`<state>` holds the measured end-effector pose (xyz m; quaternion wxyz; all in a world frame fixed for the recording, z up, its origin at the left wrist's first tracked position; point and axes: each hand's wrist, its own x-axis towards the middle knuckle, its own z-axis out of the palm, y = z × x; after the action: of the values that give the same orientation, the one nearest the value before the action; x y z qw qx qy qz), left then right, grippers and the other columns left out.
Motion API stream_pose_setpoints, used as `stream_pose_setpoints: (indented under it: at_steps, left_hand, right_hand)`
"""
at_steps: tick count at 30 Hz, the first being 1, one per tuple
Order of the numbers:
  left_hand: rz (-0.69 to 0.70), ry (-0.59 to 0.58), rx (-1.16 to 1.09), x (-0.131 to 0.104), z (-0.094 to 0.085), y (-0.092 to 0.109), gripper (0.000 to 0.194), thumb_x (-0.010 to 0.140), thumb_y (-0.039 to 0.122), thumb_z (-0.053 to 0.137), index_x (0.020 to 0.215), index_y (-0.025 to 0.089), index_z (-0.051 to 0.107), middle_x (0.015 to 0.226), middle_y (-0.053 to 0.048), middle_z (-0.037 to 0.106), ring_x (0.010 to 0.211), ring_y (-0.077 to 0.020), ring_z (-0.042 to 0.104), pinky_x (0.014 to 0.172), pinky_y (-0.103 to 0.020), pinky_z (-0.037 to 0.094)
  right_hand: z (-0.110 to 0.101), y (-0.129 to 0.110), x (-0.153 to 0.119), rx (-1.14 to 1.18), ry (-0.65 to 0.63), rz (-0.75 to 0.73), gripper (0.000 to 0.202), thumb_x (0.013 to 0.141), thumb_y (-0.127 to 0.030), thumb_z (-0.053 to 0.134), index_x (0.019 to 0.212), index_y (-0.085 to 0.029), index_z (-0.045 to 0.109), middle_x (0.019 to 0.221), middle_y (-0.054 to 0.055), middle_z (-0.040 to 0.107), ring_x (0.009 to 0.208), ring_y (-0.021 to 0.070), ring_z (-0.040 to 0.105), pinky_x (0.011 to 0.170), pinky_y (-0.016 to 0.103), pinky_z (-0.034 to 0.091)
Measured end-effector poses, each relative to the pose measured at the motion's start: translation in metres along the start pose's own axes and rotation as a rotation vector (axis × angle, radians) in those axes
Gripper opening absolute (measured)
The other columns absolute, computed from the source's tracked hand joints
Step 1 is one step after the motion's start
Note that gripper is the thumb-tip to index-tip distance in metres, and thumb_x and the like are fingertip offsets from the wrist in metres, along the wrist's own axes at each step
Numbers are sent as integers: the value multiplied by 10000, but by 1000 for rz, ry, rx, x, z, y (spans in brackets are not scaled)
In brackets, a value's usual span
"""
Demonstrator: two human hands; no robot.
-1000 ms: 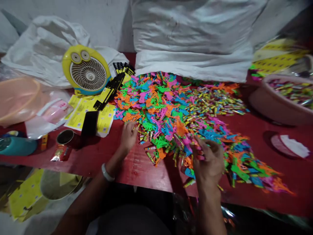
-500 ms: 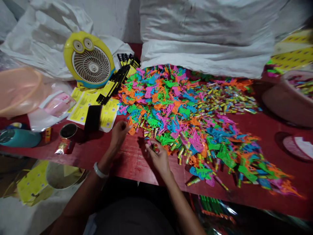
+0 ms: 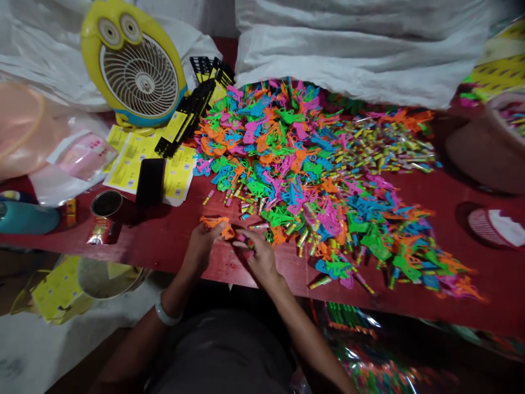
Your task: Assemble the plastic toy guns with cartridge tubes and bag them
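My left hand [image 3: 202,244] is closed on an orange plastic toy gun [image 3: 223,225], held just above the near part of the red table. Close beside it, my right hand [image 3: 259,254] pinches a small wrapped tube [image 3: 241,238] with a pink end, mostly hidden by the fingers. The two hands nearly meet. Beyond them spreads a large heap of toy guns [image 3: 270,137] in orange, green, blue and pink. Several loose tubes [image 3: 246,207] lie at the heap's near edge, and a pile of similar tubes [image 3: 377,145] sits at its far right.
On the left, a yellow fan [image 3: 143,82] stands behind printed yellow sheets [image 3: 133,158], a phone [image 3: 150,181] and a dark cup [image 3: 106,203]. A teal bottle [image 3: 28,217] lies farther left. A pink tub [image 3: 484,145] and a striped basket [image 3: 488,227] are at the right.
My left hand has drawn back from the heap's edge with an orange toy gun and come near my right hand. The view has tilted slightly, so the table appears higher.
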<state>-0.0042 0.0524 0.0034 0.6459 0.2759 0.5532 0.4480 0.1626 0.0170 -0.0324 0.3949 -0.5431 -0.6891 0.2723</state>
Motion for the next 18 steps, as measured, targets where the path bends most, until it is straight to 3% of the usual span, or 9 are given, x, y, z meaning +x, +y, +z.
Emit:
stream_pose_setpoints:
  at_steps: [2,5,10,18]
  left_hand:
    - [2,-23,-22,-2,1,3,427,620,460,873,874,142,744,812,-43,733,784,-194,670,765,-302,492]
    - [2,-91,-26,-8,5,3,380,649,420,862,882,142,749,819,-38,738,786,-184,669,763,-288,486]
    - [-6,-152,-16,-16,12,3,355,667,405,852,881,143,746,819,-40,743,786,-192,675,773,-302,504]
    - [19,-106,50,-17,11,8,327,668,386,840,854,141,731,819,-39,737,763,-172,651,765,-290,492]
  right_hand:
    - [-2,3,1,62,45,149,266,915,-308,588,1133,-231,719,1054,81,763,907,243,734,820,361,587]
    - [-2,8,5,83,19,248,263,881,-358,630,1082,-231,742,1063,82,775,946,269,737,880,403,581]
    - [0,11,8,123,-13,229,284,869,-336,605,1087,-232,754,1101,72,778,1006,272,737,923,421,580]
    - [-2,11,8,93,-5,147,254,875,-290,614,1083,-245,754,1060,51,787,965,258,749,878,403,611]
